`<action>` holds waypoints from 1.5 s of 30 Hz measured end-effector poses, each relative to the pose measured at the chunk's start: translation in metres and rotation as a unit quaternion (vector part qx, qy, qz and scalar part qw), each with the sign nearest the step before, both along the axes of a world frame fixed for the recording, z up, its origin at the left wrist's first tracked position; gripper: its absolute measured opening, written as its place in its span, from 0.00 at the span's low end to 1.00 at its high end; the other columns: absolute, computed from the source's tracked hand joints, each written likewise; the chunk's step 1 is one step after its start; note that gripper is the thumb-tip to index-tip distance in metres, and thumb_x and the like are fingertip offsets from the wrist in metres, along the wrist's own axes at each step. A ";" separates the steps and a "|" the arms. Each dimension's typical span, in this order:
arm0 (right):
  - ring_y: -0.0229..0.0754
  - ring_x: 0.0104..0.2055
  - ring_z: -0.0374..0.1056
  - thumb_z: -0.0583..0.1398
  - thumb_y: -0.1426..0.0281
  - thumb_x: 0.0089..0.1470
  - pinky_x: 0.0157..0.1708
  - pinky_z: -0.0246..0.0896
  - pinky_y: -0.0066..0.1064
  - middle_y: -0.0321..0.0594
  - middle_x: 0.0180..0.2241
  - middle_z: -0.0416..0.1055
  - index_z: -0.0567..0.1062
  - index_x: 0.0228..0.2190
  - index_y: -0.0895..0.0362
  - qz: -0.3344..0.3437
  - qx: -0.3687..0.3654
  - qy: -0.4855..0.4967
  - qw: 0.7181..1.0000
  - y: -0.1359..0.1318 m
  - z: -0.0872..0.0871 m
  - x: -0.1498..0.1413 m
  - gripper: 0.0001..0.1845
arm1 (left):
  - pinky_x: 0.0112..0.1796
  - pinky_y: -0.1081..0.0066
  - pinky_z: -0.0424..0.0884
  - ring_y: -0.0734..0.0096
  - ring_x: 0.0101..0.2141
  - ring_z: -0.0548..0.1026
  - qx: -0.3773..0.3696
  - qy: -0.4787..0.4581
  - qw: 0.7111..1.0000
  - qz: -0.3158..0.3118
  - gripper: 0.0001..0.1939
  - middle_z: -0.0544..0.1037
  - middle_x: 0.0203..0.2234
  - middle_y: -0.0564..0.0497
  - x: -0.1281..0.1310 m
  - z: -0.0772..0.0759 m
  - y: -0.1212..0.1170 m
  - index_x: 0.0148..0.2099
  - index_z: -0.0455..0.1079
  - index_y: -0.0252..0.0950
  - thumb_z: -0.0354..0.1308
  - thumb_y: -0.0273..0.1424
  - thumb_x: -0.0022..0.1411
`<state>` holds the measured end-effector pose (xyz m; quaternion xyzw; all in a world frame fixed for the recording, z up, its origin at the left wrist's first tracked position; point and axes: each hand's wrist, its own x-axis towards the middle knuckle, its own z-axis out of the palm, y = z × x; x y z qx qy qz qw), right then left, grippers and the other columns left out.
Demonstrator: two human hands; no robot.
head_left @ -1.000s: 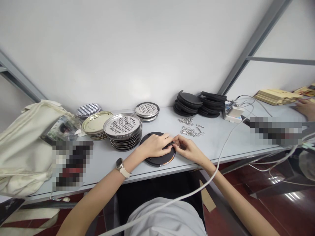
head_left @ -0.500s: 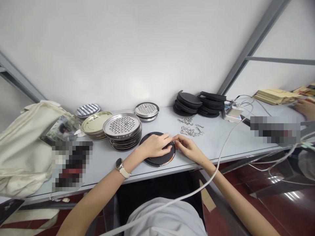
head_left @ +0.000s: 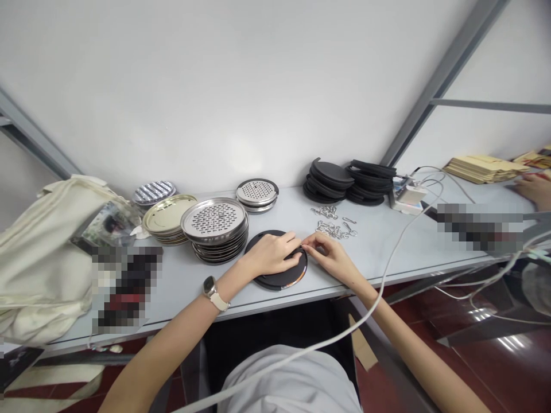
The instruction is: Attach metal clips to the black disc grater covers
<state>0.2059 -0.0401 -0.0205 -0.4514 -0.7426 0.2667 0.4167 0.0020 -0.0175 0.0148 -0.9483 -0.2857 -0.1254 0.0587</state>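
Observation:
My left hand [head_left: 272, 253] lies across a black round disc with a shiny rim [head_left: 282, 281], holding it against the table near the front edge. Its fingers reach the disc's right side, with the thumb apart below them. At that same rim, my right hand [head_left: 326, 253] pinches with thumb and forefinger; whatever sits between them is too small and covered to make out. Just beyond the right hand lie several small metal clips with rings [head_left: 333, 229]. Left of the disc stands a stack of round metal graters [head_left: 217, 221].
Cream-coloured plates [head_left: 170, 215] and a smaller grater stack [head_left: 257, 194] stand behind. Black round covers [head_left: 331, 175] are piled at the back. A white cable [head_left: 383, 287] crosses in front of my right forearm. Another person's hand [head_left: 534, 189] shows far right, near yellowish packets [head_left: 482, 169].
My right hand's fingers have shifted slightly at the disc's rim, and the shiny bit seen there before is now less visible. The left hand and disc stay almost the same.

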 end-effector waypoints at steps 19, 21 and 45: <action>0.39 0.29 0.63 0.55 0.61 0.60 0.32 0.59 0.30 0.35 0.26 0.67 0.71 0.36 0.55 0.043 -0.068 0.045 0.996 0.000 -0.006 0.000 0.11 | 0.28 0.71 0.65 0.70 0.30 0.73 -0.009 -0.007 1.000 0.002 0.12 0.72 0.37 0.49 0.000 -0.001 0.000 0.44 0.67 0.35 0.46 0.36 0.67; 0.38 0.28 0.62 0.56 0.61 0.60 0.30 0.58 0.30 0.35 0.25 0.67 0.70 0.36 0.56 0.046 -0.067 0.045 0.996 0.000 -0.005 0.000 0.11 | 0.27 0.71 0.65 0.71 0.30 0.73 -0.007 -0.008 1.000 -0.001 0.12 0.72 0.37 0.49 0.000 -0.001 0.001 0.43 0.67 0.35 0.46 0.36 0.67; 0.36 0.27 0.57 0.57 0.66 0.58 0.29 0.55 0.28 0.31 0.24 0.60 0.68 0.40 0.56 0.074 -0.074 0.031 0.994 0.000 -0.008 0.001 0.09 | 0.26 0.71 0.63 0.71 0.30 0.73 0.003 -0.006 1.000 -0.008 0.13 0.72 0.37 0.49 0.000 -0.001 0.001 0.45 0.66 0.35 0.45 0.36 0.68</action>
